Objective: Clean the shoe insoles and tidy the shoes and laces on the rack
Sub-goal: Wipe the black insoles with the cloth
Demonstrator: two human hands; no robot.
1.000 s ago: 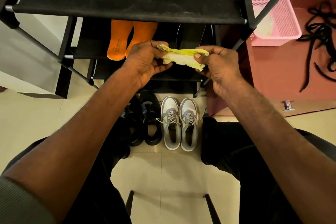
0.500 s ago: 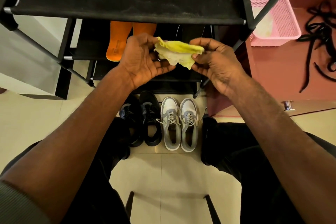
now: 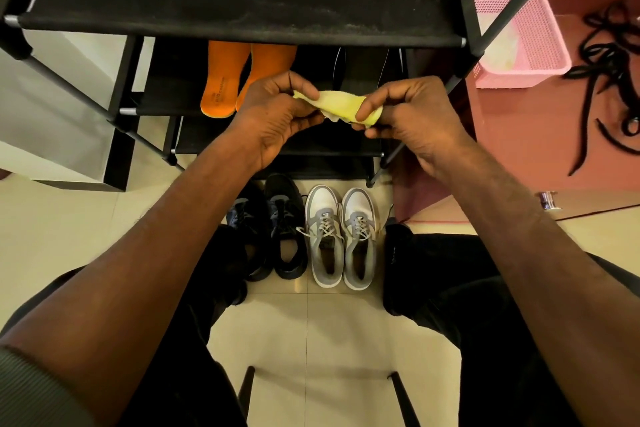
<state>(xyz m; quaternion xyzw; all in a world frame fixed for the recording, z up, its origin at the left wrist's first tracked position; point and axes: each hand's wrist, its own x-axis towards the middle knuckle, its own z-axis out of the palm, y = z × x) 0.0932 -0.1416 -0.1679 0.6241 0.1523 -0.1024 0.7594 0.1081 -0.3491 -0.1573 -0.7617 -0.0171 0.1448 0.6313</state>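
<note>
A small yellow cloth point(image 3: 341, 107) is stretched between my two hands in front of the black shoe rack point(image 3: 242, 21). My left hand point(image 3: 277, 114) pinches its left end and my right hand point(image 3: 412, 114) pinches its right end. Two orange insoles point(image 3: 221, 80) lie side by side on the rack's middle shelf, partly hidden by my left hand. On the floor below stand a pair of black shoes point(image 3: 273, 229) and a pair of grey and white sneakers point(image 3: 341, 236). Black laces point(image 3: 609, 80) lie tangled on the red floor at the right.
A pink plastic basket point(image 3: 533, 35) with something pale inside stands right of the rack. Two dark insoles point(image 3: 360, 69) lie deep on the middle shelf. A small metal doorstop point(image 3: 549, 199) sits on the floor at right. My knees flank the shoes.
The cloth has been folded narrower and pulled flatter between my hands. Both hands have dropped slightly lower in front of the rack.
</note>
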